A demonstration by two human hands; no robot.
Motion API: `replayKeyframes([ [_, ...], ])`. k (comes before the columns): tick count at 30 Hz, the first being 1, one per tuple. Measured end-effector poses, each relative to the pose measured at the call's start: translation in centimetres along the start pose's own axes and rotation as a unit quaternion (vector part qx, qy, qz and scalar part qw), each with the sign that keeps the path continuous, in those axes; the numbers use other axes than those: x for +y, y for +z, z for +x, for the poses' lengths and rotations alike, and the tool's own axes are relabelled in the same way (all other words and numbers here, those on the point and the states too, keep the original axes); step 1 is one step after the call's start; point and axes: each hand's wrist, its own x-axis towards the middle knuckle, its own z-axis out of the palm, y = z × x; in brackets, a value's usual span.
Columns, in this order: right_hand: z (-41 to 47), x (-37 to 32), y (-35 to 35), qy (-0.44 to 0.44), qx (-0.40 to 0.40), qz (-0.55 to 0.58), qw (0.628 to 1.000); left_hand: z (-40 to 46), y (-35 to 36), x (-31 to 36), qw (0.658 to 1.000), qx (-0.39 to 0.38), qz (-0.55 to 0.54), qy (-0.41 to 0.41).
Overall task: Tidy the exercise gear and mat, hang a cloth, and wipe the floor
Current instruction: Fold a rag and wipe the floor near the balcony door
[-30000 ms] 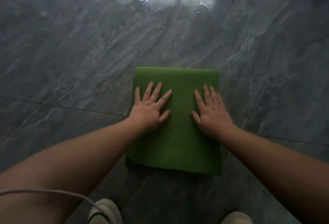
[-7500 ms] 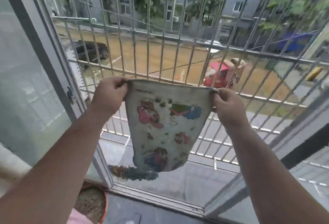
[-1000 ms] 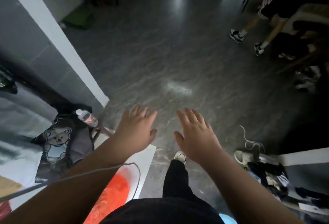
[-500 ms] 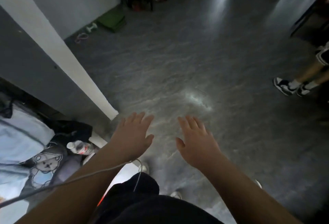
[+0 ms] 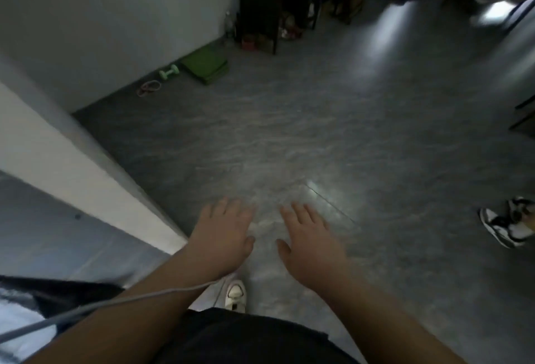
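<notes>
Since half a second ago we have stepped further in, both hands, left [image 5: 223,236] and right [image 5: 309,240], spread and empty, the folded mat [image 5: 206,64], dumbbell [image 5: 169,71] and band [image 5: 149,88] tidied by the wall, the floor [image 5: 318,137] seemingly left to wipe.

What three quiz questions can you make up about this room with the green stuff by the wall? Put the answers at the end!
1. True or false: the left hand and the right hand each hold a cloth.
2. Which lies nearest the black shelf? A) the folded green mat B) the green dumbbell C) the loop band
3. Fill in: the mat, dumbbell and band all lie on the floor along the ____.

Key
1. False: both hands are open and hold nothing.
2. A
3. wall
</notes>
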Motion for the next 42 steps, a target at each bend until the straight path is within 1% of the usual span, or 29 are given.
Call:
replayKeyframes([
  [6,11.7,2.3,-4.8,-0.006,0.008,0.002,1.000,11.9,-5.2,-3.2,1.000,-0.016,0.012,0.005],
  [9,18.1,5.3,-6.8,0.004,0.012,0.008,1.000,18.8,-6.5,-4.1,1.000,-0.022,0.005,0.001],
  [13,28.5,11.0,-10.3,0.012,0.022,0.011,1.000,31.4,-8.7,-4.7,1.000,-0.018,0.008,-0.003],
  [19,44.2,18.2,-18.4,-0.017,0.004,-0.005,1.000,48.5,-15.4,-5.1,0.999,0.008,0.016,-0.030],
  [23,54.0,20.9,-23.1,-0.049,0.005,-0.035,0.998,57.2,-18.9,-6.3,0.999,0.005,0.003,-0.047],
  [25,58.2,21.5,-25.2,-0.058,0.005,-0.032,0.998,61.0,-20.1,-7.2,0.998,0.007,-0.012,-0.068],
  [30,68.5,23.1,-29.4,-0.057,-0.012,-0.016,0.998,71.0,-23.7,-11.5,0.993,-0.006,-0.051,-0.108],
  [35,81.5,24.3,-33.3,-0.055,0.014,-0.023,0.998,82.9,-27.1,-16.8,0.991,0.007,-0.056,-0.120],
  [39,92.6,25.4,-37.0,-0.031,0.014,-0.026,0.999,94.0,-30.0,-21.2,0.993,-0.003,-0.057,-0.100],
  [42,99.7,26.2,-40.3,-0.005,0.013,-0.018,1.000,101.7,-33.3,-24.1,0.996,-0.015,-0.039,-0.076],
])
